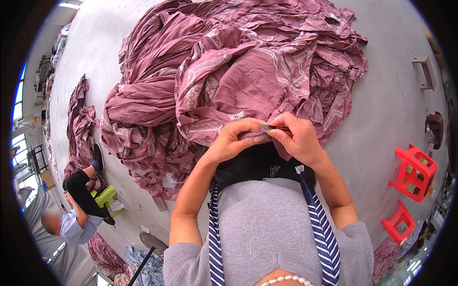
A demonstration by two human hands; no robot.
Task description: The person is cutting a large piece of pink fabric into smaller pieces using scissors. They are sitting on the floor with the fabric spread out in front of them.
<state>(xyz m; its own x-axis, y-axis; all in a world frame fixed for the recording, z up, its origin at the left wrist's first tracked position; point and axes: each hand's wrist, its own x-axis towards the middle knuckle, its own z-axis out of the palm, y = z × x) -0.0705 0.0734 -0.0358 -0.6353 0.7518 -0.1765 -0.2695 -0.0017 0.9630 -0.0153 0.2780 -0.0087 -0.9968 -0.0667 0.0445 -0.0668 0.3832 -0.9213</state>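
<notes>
Pinching a cloth edge (252,134) at the near side of the fabric heap (157,71)

In the head view, the fabric heap, mauve with pale patterned bands, spreads over the grey floor (381,109), and two bare hands meet at its near side. The left hand (231,141) has its grip closed on the cloth edge, thumb below and forefinger above. Facing it, the right hand (302,138) has its grip closed on a slim dark piece (267,127), apparently a small tool.

The relation that matters is in the narrow space between the two grips: the slim dark piece points across it, long axis roughly crosswise along the heap's near side, its visible end close to the left fingertips. The right hand is nearer to that piece, the left to the cloth edge.

The right fingers cover part of the slim dark piece, so its full shape is unclear, as is whether it touches the cloth. Folds hide where the cloth edge joins the fabric heap. Left of the heap, a seated co-worker (81,228) is small and bent by the lens; right of it, two red stools (416,172) stand near the curved rim, and items beyond them are hard to make out.
</notes>
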